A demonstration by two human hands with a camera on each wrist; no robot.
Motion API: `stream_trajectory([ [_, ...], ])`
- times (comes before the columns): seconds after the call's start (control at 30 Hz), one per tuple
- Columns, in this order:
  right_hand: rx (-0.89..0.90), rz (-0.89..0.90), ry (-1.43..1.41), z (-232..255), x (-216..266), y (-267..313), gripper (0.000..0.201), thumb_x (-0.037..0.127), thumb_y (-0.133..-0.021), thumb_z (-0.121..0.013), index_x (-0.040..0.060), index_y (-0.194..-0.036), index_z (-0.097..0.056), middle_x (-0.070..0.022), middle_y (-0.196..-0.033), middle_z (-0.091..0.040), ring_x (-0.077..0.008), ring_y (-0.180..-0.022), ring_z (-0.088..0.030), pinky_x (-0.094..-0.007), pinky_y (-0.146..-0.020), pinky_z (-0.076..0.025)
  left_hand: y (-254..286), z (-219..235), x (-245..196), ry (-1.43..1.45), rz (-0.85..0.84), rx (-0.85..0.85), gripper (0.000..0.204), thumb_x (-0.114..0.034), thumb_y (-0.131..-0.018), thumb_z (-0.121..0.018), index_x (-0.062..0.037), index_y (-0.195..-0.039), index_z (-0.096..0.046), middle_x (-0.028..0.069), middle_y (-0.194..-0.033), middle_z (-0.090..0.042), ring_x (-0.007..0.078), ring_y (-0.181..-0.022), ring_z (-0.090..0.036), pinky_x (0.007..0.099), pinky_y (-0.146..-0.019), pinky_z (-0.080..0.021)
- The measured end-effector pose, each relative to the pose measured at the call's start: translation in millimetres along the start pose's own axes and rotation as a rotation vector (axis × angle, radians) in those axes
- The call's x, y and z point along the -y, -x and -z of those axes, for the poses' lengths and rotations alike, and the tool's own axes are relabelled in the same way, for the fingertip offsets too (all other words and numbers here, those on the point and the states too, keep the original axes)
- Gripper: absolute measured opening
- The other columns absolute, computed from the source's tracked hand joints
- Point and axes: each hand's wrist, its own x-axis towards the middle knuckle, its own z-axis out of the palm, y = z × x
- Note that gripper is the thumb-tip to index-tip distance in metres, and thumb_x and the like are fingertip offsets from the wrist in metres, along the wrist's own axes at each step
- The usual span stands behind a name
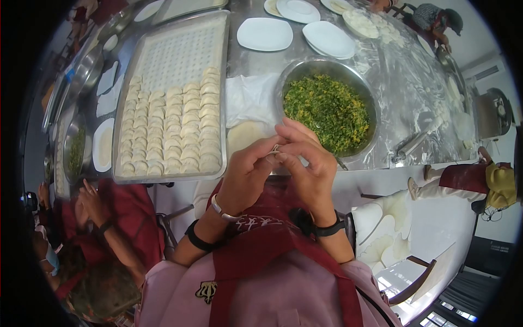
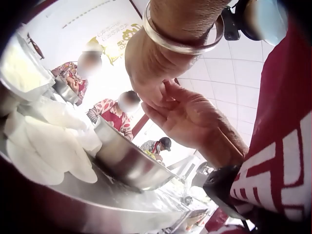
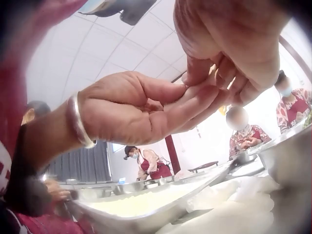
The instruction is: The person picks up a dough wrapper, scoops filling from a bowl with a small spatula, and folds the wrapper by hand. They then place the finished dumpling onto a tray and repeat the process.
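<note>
Both hands meet just over the table's front edge, close in front of the apron. Between their fingertips is a small pale dumpling (image 1: 275, 149), mostly hidden by the fingers. My left hand (image 1: 248, 170), with a bracelet at its wrist, pinches it from one side. From the other side my right hand (image 1: 311, 168) pinches it too, thumb and forefinger at its edge. Pale dough shows between the fingers in the right wrist view. Round dough wrappers (image 1: 244, 136) lie just beyond the left hand. Past the right hand stands a steel bowl (image 1: 369, 101) of chopped green and yellow filling (image 1: 327, 114).
A large tray (image 1: 180, 57) at left carries rows of folded dumplings (image 1: 171, 131). White plates (image 1: 265, 34) stand at the back. Flour covers the table (image 1: 406, 98) at right, where a metal tool (image 1: 417, 143) lies. Another person (image 1: 103, 229) works close at left.
</note>
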Motion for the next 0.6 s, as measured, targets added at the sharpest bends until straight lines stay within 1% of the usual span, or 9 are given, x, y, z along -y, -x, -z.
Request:
stream_trajectory([
  [0.1,0.017,0.056,0.108,3,0,0,0.02,-0.003,-0.075,-0.072,0.0003,-0.094,-0.073,-0.0164,-0.119,-0.068,-0.0349,-0.126,-0.056,-0.0405,-0.1,-0.047,-5,4,8,-0.097,-0.023,0.016,0.032,-0.007,-0.096,-0.057,0.0049,-0.126,-0.061,0.0082,-0.109,-0.069,0.0119,-0.098,-0.063,0.0273,-0.085,-0.051],
  [0.2,0.009,0.028,0.188,3,1,0,0.022,-0.001,-0.074,-0.073,0.0012,-0.097,-0.073,-0.0169,-0.121,-0.067,-0.0355,-0.127,-0.055,-0.0412,-0.101,-0.047,-6,7,7,0.058,0.12,0.049,0.038,-0.005,-0.095,-0.059,0.0037,-0.132,-0.056,0.0093,-0.113,-0.068,0.0127,-0.099,-0.062,0.028,-0.086,-0.051],
  [0.27,-0.008,-0.031,0.171,3,14,-2,0.025,0.0,-0.075,-0.074,0.0024,-0.1,-0.073,-0.0173,-0.123,-0.066,-0.0358,-0.127,-0.054,-0.0417,-0.102,-0.046,-5,2,6,0.011,-0.007,0.006,0.042,-0.002,-0.095,-0.056,0.0056,-0.136,-0.05,0.0147,-0.118,-0.066,0.0164,-0.106,-0.062,0.0301,-0.089,-0.052],
  [0.3,0.015,-0.021,0.166,4,13,-1,0.026,0.0,-0.075,-0.074,0.0027,-0.101,-0.073,-0.017,-0.124,-0.066,-0.0354,-0.128,-0.054,-0.0415,-0.102,-0.046,-4,0,5,-0.011,-0.07,-0.015,0.044,0.0,-0.095,-0.054,0.0065,-0.138,-0.047,0.0175,-0.121,-0.065,0.0183,-0.11,-0.062,0.0312,-0.091,-0.052],
  [0.37,0.06,0.002,0.157,5,11,-2,0.028,-0.001,-0.076,-0.073,0.0032,-0.103,-0.073,-0.0163,-0.126,-0.065,-0.0345,-0.129,-0.053,-0.041,-0.104,-0.045,-3,-1,-1,0.014,-0.019,0.018,0.046,0.0,-0.095,-0.054,0.0069,-0.14,-0.044,0.0177,-0.124,-0.063,0.0185,-0.112,-0.061,0.0314,-0.092,-0.052],
  [0.4,0.038,-0.021,0.093,6,8,-1,0.028,-0.002,-0.076,-0.073,0.0028,-0.104,-0.073,-0.0161,-0.126,-0.065,-0.0338,-0.129,-0.053,-0.0407,-0.104,-0.044,-3,0,-5,0.025,0.006,0.034,0.047,0.0,-0.095,-0.054,0.0071,-0.141,-0.043,0.0178,-0.125,-0.063,0.0186,-0.113,-0.061,0.0315,-0.093,-0.051],
  [0.5,-0.047,-0.107,-0.122,4,1,2,0.026,-0.003,-0.078,-0.071,0.0016,-0.104,-0.073,-0.0158,-0.125,-0.066,-0.0319,-0.13,-0.053,-0.0399,-0.105,-0.043,2,-8,-14,0.446,0.084,-0.053,0.044,-0.003,-0.096,-0.056,0.0075,-0.138,-0.047,0.0157,-0.124,-0.063,0.0174,-0.113,-0.061,0.0305,-0.095,-0.051],
  [0.57,-0.129,-0.188,-0.289,-3,7,2,0.024,-0.003,-0.079,-0.071,0.0009,-0.102,-0.073,-0.0158,-0.125,-0.066,-0.0309,-0.129,-0.053,-0.0392,-0.106,-0.043,4,-10,-2,0.515,0.116,-0.074,0.043,-0.005,-0.097,-0.058,0.0077,-0.137,-0.048,0.0139,-0.123,-0.063,0.0166,-0.111,-0.061,0.03,-0.095,-0.051],
  [0.6,-0.147,-0.166,-0.29,-6,8,1,0.023,-0.003,-0.079,-0.071,0.0009,-0.101,-0.073,-0.016,-0.124,-0.066,-0.0309,-0.129,-0.053,-0.0393,-0.105,-0.043,4,-10,3,0.549,0.132,-0.085,0.043,-0.006,-0.097,-0.058,0.0078,-0.136,-0.049,0.013,-0.123,-0.063,0.0163,-0.111,-0.061,0.0297,-0.094,-0.051],
])
